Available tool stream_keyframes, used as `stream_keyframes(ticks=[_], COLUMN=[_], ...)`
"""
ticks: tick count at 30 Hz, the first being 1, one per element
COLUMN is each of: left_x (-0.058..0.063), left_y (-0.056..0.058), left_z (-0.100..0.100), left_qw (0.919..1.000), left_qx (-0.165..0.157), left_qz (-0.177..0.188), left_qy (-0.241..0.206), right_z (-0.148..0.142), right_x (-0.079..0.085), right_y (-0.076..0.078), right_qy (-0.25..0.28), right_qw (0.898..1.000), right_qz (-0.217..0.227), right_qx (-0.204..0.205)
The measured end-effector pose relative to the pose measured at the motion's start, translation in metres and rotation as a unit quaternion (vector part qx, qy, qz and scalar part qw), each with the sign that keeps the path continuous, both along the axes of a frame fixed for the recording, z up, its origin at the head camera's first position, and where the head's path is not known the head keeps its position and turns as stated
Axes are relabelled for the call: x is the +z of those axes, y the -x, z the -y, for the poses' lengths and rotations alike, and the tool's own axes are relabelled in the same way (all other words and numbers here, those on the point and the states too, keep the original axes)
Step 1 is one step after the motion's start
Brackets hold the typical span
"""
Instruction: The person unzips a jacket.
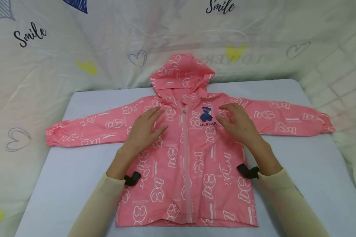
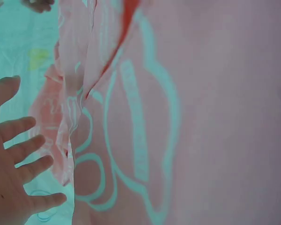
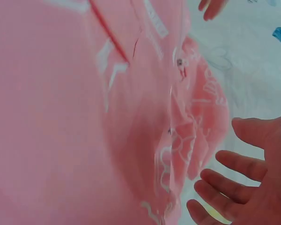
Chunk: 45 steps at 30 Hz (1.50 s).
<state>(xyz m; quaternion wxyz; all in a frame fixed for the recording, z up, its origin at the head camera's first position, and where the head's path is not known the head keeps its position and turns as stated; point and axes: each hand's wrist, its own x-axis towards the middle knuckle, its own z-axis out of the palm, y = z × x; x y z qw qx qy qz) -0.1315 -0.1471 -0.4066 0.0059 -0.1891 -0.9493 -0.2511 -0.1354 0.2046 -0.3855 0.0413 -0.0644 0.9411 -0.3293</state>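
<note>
A pink hooded jacket (image 1: 172,168) with white bear outlines lies spread front up, zipper (image 1: 186,171) closed down the middle. Both sleeves stretch out sideways, and the hood (image 1: 184,72) points to the far side. Over the chest on the left is my left hand (image 1: 143,130), fingers spread and holding nothing. My right hand (image 1: 237,121) is over the other chest side, beside the blue bear print (image 1: 206,115), its fingers loosely bent and apart. In the left wrist view, the left hand (image 2: 18,164) shows straight, separated fingers. The right wrist view shows the right hand (image 3: 248,173) likewise spread above the fabric.
The jacket lies on a white table (image 1: 71,184), whose far edge runs behind the shoulders. A pale cloth backdrop (image 1: 106,39) with hearts and "Smile" lettering hangs behind and at the sides. Dark wrist cameras (image 1: 133,178) sit by both cuffs.
</note>
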Motion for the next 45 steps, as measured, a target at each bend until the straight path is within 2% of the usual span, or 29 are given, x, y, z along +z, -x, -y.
stream_keyframes(ticks=[9,14,21,27,33,39,45], left_x=[0.001,0.000,0.002,0.003,0.000,-0.002,-0.007], left_y=[0.007,0.015,0.020,0.024,0.031,0.037,0.040], left_z=[-0.009,-0.011,-0.013,-0.017,-0.024,-0.029,-0.032], left_qw=[0.9994,0.9993,0.9984,0.9971,0.9963,0.9953,0.9950], left_qx=[-0.025,-0.028,-0.034,-0.034,-0.048,-0.052,-0.053], left_qz=[-0.008,-0.007,0.043,0.068,0.071,0.082,0.081], left_qy=[-0.024,-0.022,-0.009,-0.001,0.003,0.008,0.022], right_z=[0.022,0.033,0.041,0.047,0.053,0.062,0.068], right_x=[-0.002,0.000,0.000,-0.004,-0.006,-0.011,-0.012], right_y=[0.005,0.011,0.017,0.023,0.029,0.039,0.040], right_qy=[0.023,0.032,0.028,0.041,0.041,0.059,0.063], right_qw=[0.998,0.996,0.995,0.994,0.994,0.989,0.988], right_qz=[-0.006,0.008,0.023,0.042,0.056,0.053,0.059], right_qx=[0.058,0.077,0.088,0.088,0.090,0.124,0.125])
